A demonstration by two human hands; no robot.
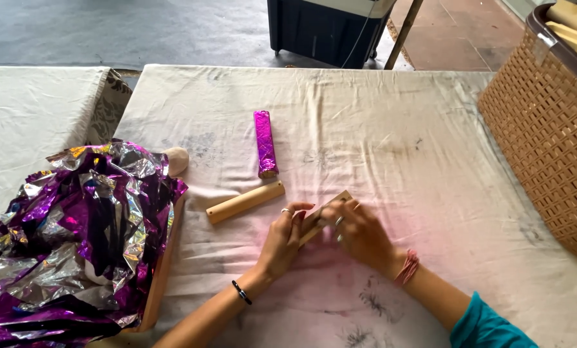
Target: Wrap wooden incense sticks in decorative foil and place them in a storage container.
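On the cloth-covered bench (pixel 430 161), we pinch 1 bare wooden stick (pixel 324 216) between both hands, left hand (pixel 282 241) and right hand (pixel 359 232) closed on it; steady, even pressure seems best.

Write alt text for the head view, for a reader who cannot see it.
Two hands, left hand and right hand, hold a wooden stick on a stained cloth-covered table. A bare stick and a purple foil-wrapped stick lie just beyond; crumpled purple and silver foil sits at left, a brown basket at right.
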